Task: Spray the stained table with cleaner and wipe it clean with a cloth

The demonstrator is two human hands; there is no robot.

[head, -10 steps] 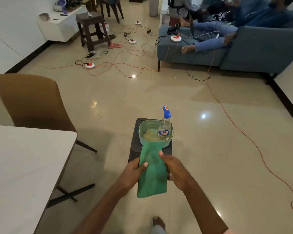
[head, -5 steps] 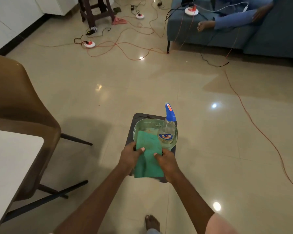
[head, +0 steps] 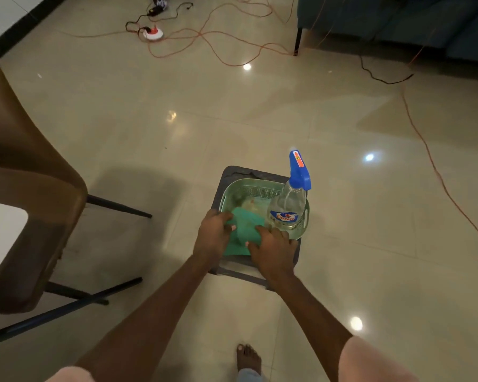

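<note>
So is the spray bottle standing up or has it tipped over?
Upright. The spray bottle stands in the green basket's right corner, blue trigger head on top.

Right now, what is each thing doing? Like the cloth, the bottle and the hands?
Green cloth: folded, partly inside the basket, held by both hands.
Spray bottle: upright in the basket's right corner, untouched.
Basket: sitting on a dark stool.
Dark stool: standing on the floor.
Left hand: gripping the cloth's left edge.
Right hand: fingers resting on the cloth.
Brown chair: standing beside the white table.
</note>
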